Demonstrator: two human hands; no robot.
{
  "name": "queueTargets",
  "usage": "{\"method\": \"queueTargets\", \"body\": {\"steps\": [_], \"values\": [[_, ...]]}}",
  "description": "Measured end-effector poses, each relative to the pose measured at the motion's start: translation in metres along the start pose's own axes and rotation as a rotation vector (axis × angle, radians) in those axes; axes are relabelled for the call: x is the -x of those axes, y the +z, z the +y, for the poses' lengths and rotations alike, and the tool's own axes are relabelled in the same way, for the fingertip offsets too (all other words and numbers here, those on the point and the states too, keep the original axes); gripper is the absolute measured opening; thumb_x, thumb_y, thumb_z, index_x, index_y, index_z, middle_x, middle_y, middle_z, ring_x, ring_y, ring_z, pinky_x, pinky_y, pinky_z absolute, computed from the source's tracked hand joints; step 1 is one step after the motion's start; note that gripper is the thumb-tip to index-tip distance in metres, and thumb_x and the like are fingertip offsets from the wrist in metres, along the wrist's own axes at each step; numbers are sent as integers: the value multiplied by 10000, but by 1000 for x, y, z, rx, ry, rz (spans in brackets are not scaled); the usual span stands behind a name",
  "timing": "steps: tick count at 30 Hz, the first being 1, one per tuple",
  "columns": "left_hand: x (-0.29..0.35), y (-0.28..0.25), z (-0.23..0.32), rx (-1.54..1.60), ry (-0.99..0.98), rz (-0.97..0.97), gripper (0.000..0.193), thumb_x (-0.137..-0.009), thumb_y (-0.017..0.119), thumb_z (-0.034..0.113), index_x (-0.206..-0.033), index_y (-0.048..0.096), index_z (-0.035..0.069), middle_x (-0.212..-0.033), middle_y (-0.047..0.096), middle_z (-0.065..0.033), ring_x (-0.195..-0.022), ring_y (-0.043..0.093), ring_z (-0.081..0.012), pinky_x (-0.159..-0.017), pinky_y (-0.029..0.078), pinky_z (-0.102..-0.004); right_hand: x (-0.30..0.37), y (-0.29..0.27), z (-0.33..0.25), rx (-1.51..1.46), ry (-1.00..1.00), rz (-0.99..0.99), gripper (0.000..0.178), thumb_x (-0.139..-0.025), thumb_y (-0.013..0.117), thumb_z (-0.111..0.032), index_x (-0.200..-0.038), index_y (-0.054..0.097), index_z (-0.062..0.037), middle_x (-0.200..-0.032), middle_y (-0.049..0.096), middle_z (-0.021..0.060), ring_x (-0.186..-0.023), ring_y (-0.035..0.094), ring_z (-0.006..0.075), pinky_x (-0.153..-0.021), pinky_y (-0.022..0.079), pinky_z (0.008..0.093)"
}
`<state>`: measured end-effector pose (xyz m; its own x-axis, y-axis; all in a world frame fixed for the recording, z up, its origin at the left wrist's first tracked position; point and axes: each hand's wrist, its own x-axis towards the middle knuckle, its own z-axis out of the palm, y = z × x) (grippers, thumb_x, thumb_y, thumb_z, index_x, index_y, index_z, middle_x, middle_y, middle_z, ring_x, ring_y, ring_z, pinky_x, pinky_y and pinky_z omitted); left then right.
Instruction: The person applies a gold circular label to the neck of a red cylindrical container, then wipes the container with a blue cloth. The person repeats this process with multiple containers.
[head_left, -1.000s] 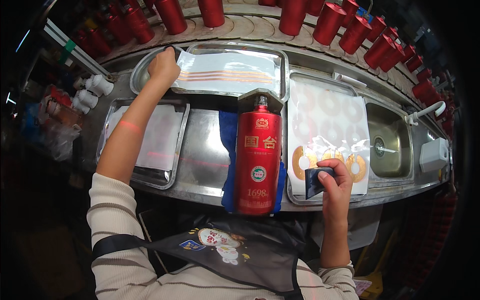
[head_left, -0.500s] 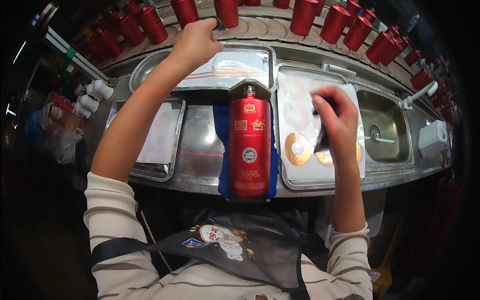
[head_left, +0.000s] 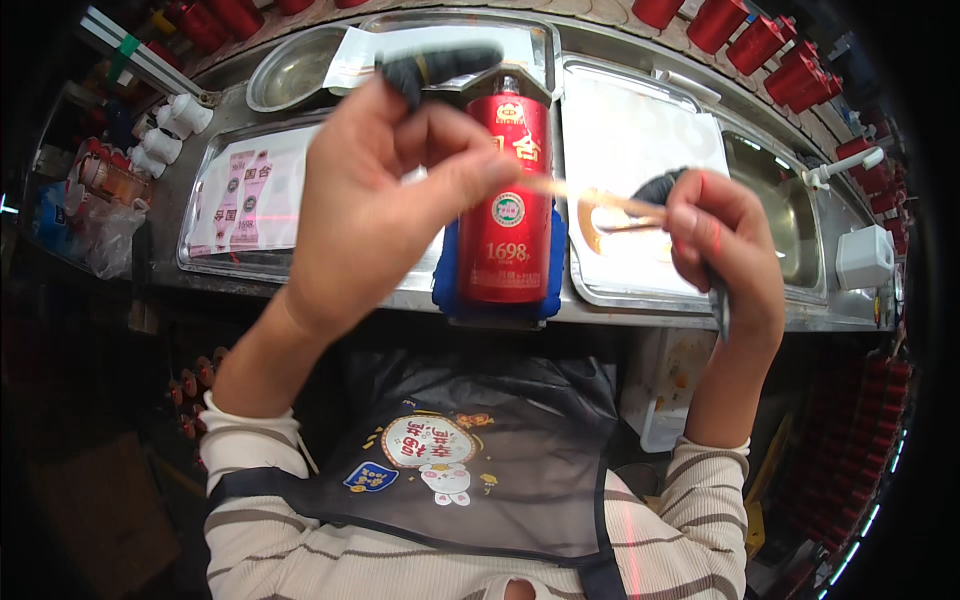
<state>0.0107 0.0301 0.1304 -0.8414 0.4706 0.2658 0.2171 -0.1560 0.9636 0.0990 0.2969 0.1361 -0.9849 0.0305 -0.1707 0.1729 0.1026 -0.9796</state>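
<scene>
My left hand (head_left: 390,200) is raised close to the camera, thumb and fingers pinched on one end of a thin pale label strip (head_left: 590,197); a dark cot covers its forefinger. My right hand (head_left: 725,250) pinches the strip's other end and also grips a small dark tool that sticks out below the palm. The strip is stretched between both hands above a red bottle (head_left: 505,210), which lies on its side in a blue cradle (head_left: 445,285) at the counter's front edge.
A steel tray with label sheets (head_left: 250,195) lies on the left, and a tray with a white sheet (head_left: 640,120) on the right. Behind are a round metal bowl (head_left: 285,70) and rows of red bottles (head_left: 750,40). A sink (head_left: 785,200) is far right, white caps (head_left: 170,125) far left.
My left hand came back from the far tray toward the camera. My right hand lifted off the right tray. Both now hold a label strip over the bottle.
</scene>
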Motion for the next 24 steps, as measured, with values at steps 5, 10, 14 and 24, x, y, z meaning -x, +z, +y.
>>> {"method": "queueTargets", "body": {"steps": [5,10,14,24], "values": [[99,8,-55,135,-254,183,570,-897,706,-40,-1408,454,-39,-884,685,-54,-815,633,-95,-771,504,-224,47,38,49,3,135,22,173,-858,731,-164,-810,624,-37,-733,558,-52,-676,479,12,-606,348,189],[118,3,-71,197,-289,303,576,-903,702,-49,-1418,445,-39,-890,684,-57,-820,634,-95,-775,509,-226,41,64,70,-41,158,87,97,-897,675,-95,-839,620,-42,-712,558,-55,-595,455,-6,-519,313,172],[115,8,-82,276,-272,311,582,-903,706,-44,-1421,443,-33,-898,688,-59,-826,640,-97,-778,513,-226,39,69,86,-159,94,121,111,-902,665,-94,-829,597,-44,-671,547,-41,-502,449,11,-450,321,183],[114,12,-105,298,-298,270,531,-911,699,-31,-1392,473,-26,-895,685,-51,-828,640,-94,-781,512,-225,36,71,106,-182,92,185,123,-908,655,-104,-822,591,-45,-638,535,-38,-470,450,22,-429,330,189]]}}
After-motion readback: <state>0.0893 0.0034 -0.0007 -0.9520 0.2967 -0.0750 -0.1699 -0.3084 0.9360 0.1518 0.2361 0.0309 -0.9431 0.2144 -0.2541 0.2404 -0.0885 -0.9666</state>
